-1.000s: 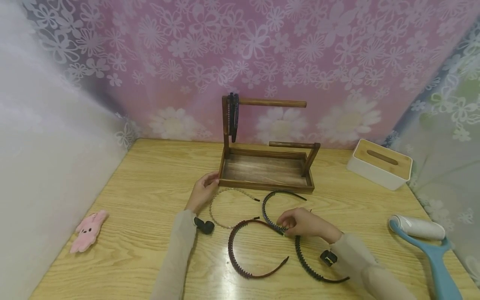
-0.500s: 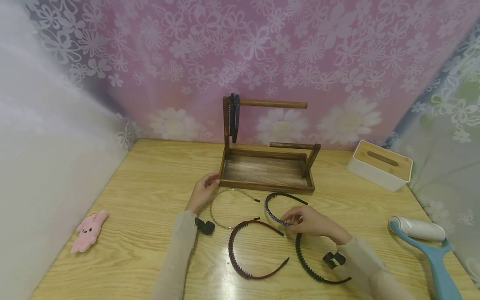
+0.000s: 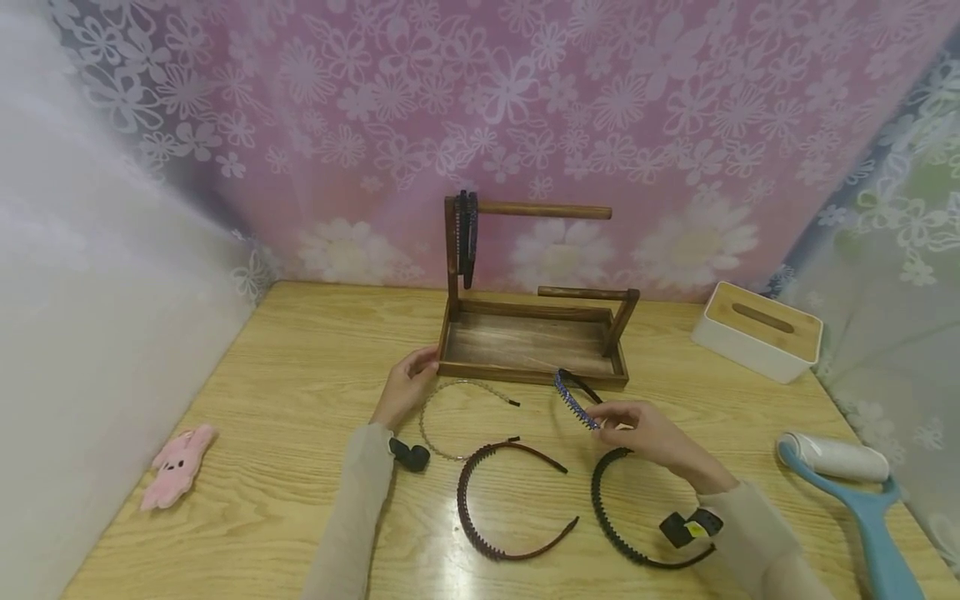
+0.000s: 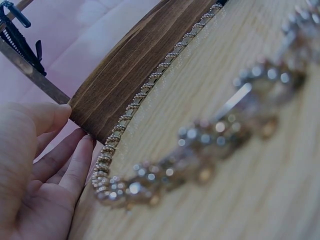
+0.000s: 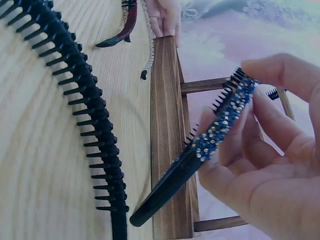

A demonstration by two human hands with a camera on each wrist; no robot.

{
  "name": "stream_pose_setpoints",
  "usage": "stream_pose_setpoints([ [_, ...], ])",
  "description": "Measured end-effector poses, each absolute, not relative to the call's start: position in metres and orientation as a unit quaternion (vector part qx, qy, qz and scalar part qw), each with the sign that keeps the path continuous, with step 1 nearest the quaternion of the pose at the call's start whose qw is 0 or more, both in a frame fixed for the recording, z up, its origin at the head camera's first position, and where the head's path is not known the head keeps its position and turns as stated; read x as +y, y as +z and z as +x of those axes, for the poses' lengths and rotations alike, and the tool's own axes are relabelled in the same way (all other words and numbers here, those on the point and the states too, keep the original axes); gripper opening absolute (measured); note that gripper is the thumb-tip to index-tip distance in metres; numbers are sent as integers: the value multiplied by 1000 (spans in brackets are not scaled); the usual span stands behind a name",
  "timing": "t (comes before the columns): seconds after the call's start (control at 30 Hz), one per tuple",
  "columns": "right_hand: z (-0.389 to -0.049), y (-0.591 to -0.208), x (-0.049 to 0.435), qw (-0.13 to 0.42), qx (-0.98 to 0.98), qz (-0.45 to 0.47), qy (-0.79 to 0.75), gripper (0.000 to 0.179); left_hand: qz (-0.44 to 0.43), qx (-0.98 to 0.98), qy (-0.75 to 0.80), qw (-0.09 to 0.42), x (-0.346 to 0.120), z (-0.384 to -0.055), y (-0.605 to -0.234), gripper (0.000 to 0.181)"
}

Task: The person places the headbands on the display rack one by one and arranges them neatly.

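My right hand [image 3: 637,433] pinches a blue rhinestone headband [image 3: 574,406] with comb teeth, holding it tilted above the table in front of a wooden headband stand [image 3: 525,372]. In the right wrist view, thumb and fingers press the studded band [image 5: 220,125] from both sides. My left hand [image 3: 405,387] grips the left front corner of the stand's tray, thumb on the upper edge and fingers lower down. On the table lie a thin beaded headband [image 3: 423,425], a dark red toothed headband [image 3: 467,512] and a black toothed headband [image 3: 606,521]. Dark headbands [image 3: 467,242] hang on the stand's upper bar.
A short lower bar [image 3: 581,292] rises at the stand's right. A white tissue box [image 3: 750,342] with a wooden lid stands at the back right. A blue-handled lint roller [image 3: 836,458] lies far right, and a pink plush toy [image 3: 177,468] far left.
My right hand has lifted the blue headband off the table and moved it right and toward the stand. The left hand stays at the tray corner.
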State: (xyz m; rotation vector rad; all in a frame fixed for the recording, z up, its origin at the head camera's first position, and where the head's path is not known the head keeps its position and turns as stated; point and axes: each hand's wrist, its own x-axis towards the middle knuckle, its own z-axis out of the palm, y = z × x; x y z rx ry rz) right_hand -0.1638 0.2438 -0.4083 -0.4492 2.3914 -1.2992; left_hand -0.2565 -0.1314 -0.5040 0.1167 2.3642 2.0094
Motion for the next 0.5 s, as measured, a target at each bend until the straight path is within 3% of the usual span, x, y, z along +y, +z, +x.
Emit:
stream_pose_setpoints([
  [0.33,-155,-406,253,161,816,-76,-550,53,37,764,644,17,-131,-258,-506,37],
  [0.5,-153,-406,261,143,748,-76,-644,29,35,767,640,15,-131,-258,-505,37],
])
